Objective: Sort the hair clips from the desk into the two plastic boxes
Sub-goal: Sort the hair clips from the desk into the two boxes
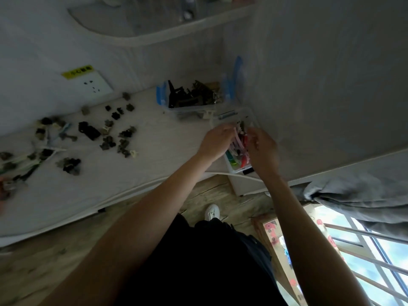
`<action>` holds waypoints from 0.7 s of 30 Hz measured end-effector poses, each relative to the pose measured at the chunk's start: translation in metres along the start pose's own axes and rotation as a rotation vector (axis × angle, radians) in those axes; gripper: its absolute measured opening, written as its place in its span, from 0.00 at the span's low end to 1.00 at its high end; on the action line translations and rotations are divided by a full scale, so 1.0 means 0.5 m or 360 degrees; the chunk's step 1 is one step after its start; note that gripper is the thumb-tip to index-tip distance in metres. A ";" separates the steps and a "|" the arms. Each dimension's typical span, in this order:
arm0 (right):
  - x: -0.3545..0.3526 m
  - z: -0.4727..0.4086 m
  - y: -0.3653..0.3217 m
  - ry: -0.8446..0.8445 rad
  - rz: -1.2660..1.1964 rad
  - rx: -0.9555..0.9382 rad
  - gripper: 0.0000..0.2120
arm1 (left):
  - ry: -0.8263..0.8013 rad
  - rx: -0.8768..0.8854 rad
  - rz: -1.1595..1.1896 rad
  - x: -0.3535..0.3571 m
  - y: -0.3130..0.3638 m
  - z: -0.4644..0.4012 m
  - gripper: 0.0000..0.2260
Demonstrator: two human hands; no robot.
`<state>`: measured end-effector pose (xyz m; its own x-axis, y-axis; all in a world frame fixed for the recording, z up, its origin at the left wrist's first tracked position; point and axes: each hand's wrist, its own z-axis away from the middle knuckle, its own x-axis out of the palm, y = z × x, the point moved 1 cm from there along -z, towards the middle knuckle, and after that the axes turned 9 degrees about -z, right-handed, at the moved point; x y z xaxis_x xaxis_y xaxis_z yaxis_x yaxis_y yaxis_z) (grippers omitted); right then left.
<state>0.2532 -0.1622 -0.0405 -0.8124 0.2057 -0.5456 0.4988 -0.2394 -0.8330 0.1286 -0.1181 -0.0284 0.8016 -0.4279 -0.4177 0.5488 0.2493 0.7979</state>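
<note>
Right of centre: both hands, left hand (217, 141) and right hand (262, 149), over near box (239, 167); finger state unclear; coloured clips (239, 146) might spill off desk (154, 164) edge.

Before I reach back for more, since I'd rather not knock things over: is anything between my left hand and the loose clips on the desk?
Nothing visible. The left hand is over the box of colourful clips, and bare desk lies between it and the loose dark clips. The box of dark clips sits further back, off that line.

Grey wall (320, 74), wooden floor (209, 191), window (364, 250)
</note>
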 end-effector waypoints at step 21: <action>0.733 0.153 -0.356 -0.1437 0.0633 -0.1171 0.16 | 0.1429 -0.0876 -0.0652 -0.681 -0.705 0.384 0.24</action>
<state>-0.1567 -0.1165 -0.0851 -0.3366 -0.5593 -0.7575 0.5735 0.5163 -0.6361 -0.3832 -0.2270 -0.0841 0.2958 0.1583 -0.9420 0.6614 0.6776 0.3215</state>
